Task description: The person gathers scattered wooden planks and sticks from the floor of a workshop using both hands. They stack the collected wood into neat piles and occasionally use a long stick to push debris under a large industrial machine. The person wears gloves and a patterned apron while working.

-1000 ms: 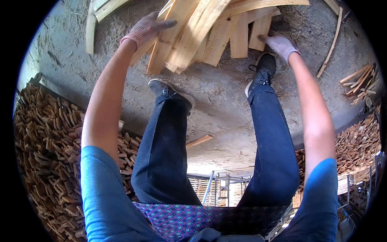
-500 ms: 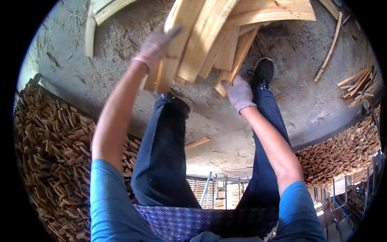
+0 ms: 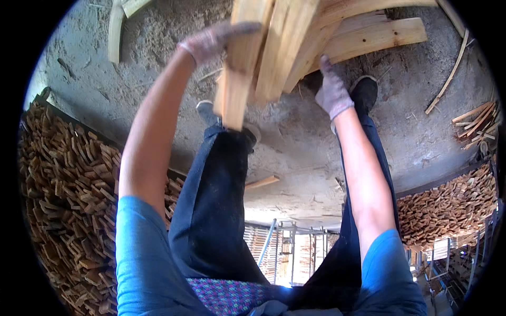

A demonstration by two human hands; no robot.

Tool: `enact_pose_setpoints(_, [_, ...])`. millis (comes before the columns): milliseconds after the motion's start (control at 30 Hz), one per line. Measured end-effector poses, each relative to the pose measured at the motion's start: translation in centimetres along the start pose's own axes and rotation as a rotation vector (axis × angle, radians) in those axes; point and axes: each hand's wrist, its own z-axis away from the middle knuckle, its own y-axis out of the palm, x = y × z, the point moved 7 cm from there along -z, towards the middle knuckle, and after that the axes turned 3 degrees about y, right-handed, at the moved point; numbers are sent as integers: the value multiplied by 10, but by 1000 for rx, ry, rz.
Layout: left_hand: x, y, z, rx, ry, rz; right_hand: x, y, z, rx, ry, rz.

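Several long pale wooden boards (image 3: 287,47) lie bunched between my hands at the top of the view, their near ends pointing toward my feet. My left hand (image 3: 213,42), in a dusty light glove, grips the leftmost board (image 3: 240,79) from its left side, fingers stretched across its upper face. That board's lower end is blurred and reaches over my left shoe. My right hand (image 3: 333,92), gloved too, is open just right of the boards, with a digit pointing up beside a wide curved board (image 3: 374,39). No board shows in its grasp.
Tightly packed wood pieces fill the left side (image 3: 68,210) and the right side (image 3: 448,205). A thin curved strip (image 3: 448,73) and a bundle of sticks (image 3: 477,121) lie on the right of the dusty concrete floor (image 3: 295,142). A short wood scrap (image 3: 262,182) lies between my legs.
My right hand has let go of a narrow board's near end and moved up and right. My left hand has shifted slightly up and right, with the leftmost board moving and turning more upright.
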Motion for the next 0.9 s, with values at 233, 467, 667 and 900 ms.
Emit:
enact_pose_setpoints(233, [-43,67,39,-29,-65,572,50,57,60,-65,-37,-156])
enact_pose_setpoints(467, [-44,108,43,-101,-65,697,74,26,91,-112,51,14])
enact_pose_setpoints(667, [-73,137,74,-72,-233,1083,134,61,161,-144,-183,197])
enact_pose_setpoints(900, [-144,160,175,-206,59,779,175,82,254,-79,183,269])
